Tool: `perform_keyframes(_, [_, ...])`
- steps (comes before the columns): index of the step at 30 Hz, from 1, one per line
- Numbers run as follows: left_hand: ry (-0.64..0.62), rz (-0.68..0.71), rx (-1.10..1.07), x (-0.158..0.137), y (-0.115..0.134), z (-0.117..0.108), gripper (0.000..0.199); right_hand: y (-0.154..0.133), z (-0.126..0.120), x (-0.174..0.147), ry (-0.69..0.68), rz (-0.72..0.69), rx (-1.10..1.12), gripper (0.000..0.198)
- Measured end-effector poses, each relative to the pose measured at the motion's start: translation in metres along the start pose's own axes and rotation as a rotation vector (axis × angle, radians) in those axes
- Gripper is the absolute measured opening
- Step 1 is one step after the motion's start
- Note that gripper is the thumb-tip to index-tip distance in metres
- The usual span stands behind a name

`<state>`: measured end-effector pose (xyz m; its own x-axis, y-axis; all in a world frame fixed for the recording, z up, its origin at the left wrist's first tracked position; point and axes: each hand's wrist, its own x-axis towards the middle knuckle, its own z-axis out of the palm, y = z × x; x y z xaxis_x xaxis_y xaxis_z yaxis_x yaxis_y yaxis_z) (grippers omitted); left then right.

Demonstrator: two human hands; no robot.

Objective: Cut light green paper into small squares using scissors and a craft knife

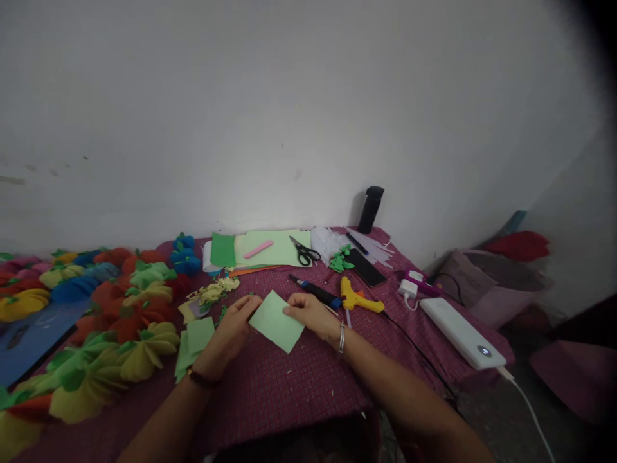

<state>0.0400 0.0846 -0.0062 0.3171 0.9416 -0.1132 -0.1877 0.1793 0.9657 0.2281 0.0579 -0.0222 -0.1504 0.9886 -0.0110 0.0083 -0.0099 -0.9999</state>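
Observation:
A pale green square of paper (277, 325) is held up over the table, turned so that its corners point up, down and sideways. My left hand (238, 325) pinches its left corner. On the upper right edge, my right hand (311, 312) grips the same square, thumb on top. Beside my left wrist lies a stack of pale green squares (198, 337). Beyond it is a heap of pale yellow scraps (214, 292). Just past my right hand rest a dark blue and black pen-shaped tool (315, 291) and a yellow glue gun (359, 299).
Many coloured paper pumpkins (139, 315) cover the left side, near a blue folder (43, 334). At the back are green sheets (270, 241), scissors (304, 252) and a black bottle (371, 210). A phone (366, 267), power strip (424, 285) and white power bank (460, 334) lie right.

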Motion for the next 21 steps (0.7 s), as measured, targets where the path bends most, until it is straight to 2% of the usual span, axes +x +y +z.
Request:
perform_keyframes(3, [-0.093,-0.043,-0.036,0.0,-0.005,0.003,0.033,0.001,0.002,0.002,0.105,-0.032,0.092,0.038])
perform_keyframes(8, [-0.173,-0.038,0.177,0.003,-0.017,0.003,0.033,0.001,0.003,0.002,0.162,-0.088,0.136,0.037])
perform_keyframes(11, [-0.228,-0.057,0.252,0.003,-0.015,-0.001,0.03,-0.001,-0.001,0.001,0.082,-0.08,0.086,0.037])
perform_keyframes(16, [-0.309,-0.101,0.289,0.003,-0.01,-0.006,0.029,0.001,-0.005,-0.001,-0.138,0.007,0.108,0.042])
perform_keyframes(21, [-0.227,-0.023,0.096,0.003,-0.008,-0.003,0.031,0.007,-0.001,0.001,-0.146,-0.017,0.164,0.042])
